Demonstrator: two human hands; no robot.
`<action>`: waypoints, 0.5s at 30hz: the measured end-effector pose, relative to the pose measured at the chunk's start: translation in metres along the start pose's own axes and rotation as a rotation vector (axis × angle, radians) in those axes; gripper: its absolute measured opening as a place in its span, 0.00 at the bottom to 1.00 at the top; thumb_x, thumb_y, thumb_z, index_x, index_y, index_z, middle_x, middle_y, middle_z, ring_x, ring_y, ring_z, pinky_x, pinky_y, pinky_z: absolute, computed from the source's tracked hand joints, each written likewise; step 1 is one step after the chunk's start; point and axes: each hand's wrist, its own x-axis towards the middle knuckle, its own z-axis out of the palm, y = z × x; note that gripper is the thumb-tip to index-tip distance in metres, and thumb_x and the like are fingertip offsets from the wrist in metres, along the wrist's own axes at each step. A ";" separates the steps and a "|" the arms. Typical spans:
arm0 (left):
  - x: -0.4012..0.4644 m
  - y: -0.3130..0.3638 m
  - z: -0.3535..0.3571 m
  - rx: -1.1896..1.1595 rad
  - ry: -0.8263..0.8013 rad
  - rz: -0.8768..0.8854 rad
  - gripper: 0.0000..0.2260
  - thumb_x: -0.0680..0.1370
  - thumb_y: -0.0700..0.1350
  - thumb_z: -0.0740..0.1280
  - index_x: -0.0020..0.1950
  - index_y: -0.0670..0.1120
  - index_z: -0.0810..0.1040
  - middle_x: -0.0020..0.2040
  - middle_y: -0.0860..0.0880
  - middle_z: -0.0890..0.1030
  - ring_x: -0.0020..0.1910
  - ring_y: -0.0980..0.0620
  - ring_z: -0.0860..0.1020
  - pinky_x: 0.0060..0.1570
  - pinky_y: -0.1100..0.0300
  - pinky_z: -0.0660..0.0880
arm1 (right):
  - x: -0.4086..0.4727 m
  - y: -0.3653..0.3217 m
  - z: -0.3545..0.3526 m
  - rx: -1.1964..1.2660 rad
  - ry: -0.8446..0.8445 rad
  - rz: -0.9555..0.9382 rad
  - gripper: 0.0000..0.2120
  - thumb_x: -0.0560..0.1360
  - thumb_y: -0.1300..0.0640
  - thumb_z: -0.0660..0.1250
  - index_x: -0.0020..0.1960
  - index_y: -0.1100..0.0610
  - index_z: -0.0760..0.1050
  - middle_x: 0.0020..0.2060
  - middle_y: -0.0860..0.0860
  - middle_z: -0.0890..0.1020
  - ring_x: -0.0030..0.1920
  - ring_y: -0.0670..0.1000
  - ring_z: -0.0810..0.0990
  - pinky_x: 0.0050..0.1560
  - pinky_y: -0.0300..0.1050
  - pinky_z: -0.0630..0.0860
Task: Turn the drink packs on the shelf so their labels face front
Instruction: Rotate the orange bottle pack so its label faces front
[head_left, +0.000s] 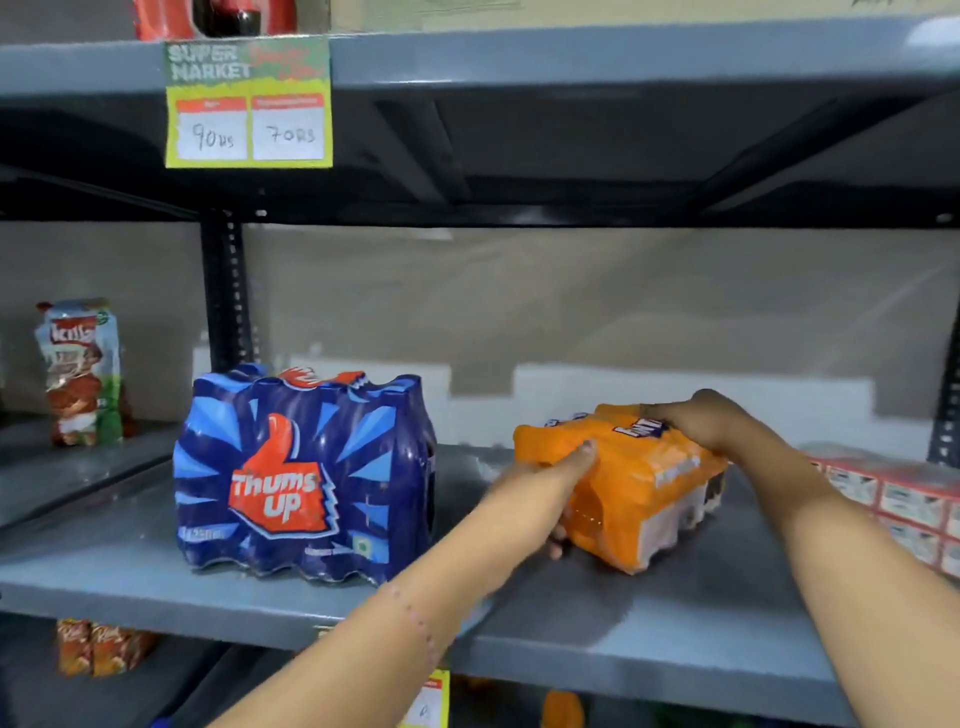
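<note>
An orange shrink-wrapped drink pack (639, 493) sits on the grey shelf (208, 587), turned at an angle with a corner toward me and its label off to the side. My left hand (561, 483) grips its near left corner, thumb on top. My right hand (696, 421) clasps its top far edge. Left of it, apart from it, a blue Thums Up pack (301, 478) stands upright with its red thumb label facing front.
A red-and-white pack (893, 499) lies at the shelf's right end, close to the orange pack. A juice carton (83, 374) stands on the neighbouring shelf at left. A price card (248, 104) hangs from the upper shelf. A black upright post (226, 291) rises behind the blue pack.
</note>
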 end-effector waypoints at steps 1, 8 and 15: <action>0.006 0.005 0.004 -0.002 0.027 -0.037 0.32 0.70 0.72 0.64 0.55 0.45 0.80 0.48 0.46 0.83 0.42 0.46 0.82 0.51 0.48 0.82 | 0.000 0.002 0.004 0.041 0.027 -0.012 0.28 0.71 0.36 0.71 0.47 0.63 0.81 0.47 0.61 0.85 0.48 0.62 0.83 0.50 0.52 0.78; 0.012 0.020 0.018 0.190 0.119 0.255 0.13 0.70 0.59 0.75 0.45 0.57 0.74 0.54 0.54 0.80 0.53 0.51 0.79 0.54 0.57 0.76 | -0.009 0.040 0.006 0.431 0.112 -0.086 0.30 0.78 0.41 0.66 0.48 0.71 0.82 0.44 0.66 0.86 0.45 0.64 0.85 0.53 0.54 0.80; 0.026 0.011 -0.013 0.374 0.027 0.335 0.31 0.70 0.55 0.77 0.70 0.50 0.73 0.64 0.53 0.80 0.58 0.52 0.79 0.55 0.58 0.75 | -0.027 0.062 0.002 0.659 -0.092 -0.145 0.17 0.82 0.53 0.64 0.59 0.66 0.80 0.44 0.58 0.88 0.40 0.55 0.87 0.40 0.47 0.83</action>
